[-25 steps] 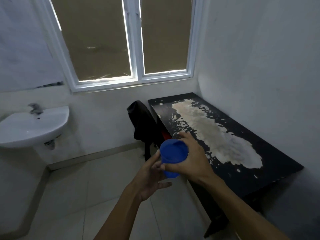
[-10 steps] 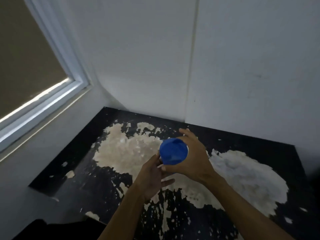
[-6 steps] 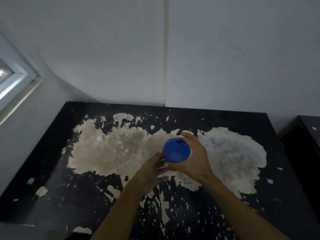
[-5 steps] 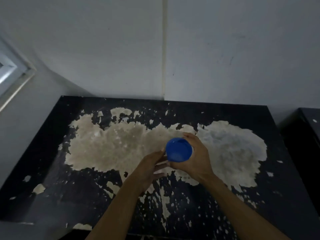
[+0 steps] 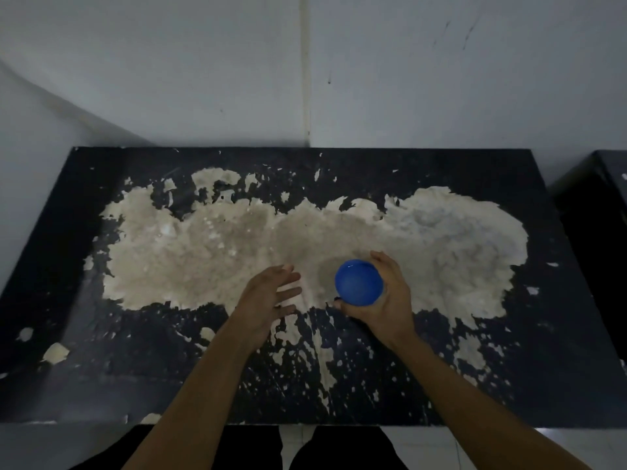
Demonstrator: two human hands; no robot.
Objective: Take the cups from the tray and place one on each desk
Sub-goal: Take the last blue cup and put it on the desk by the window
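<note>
Cup (image 5: 358, 282) now sits low over the worn middle of the black surface (image 5: 101, 385); half a second ago my left hand (image 5: 268, 300) touched it, and now it has come away, fingers spread, holding nothing. I judge the set-down is nearly done. My right hand (image 5: 383, 300) keeps its grip curled round the blue cup's right side.
</note>
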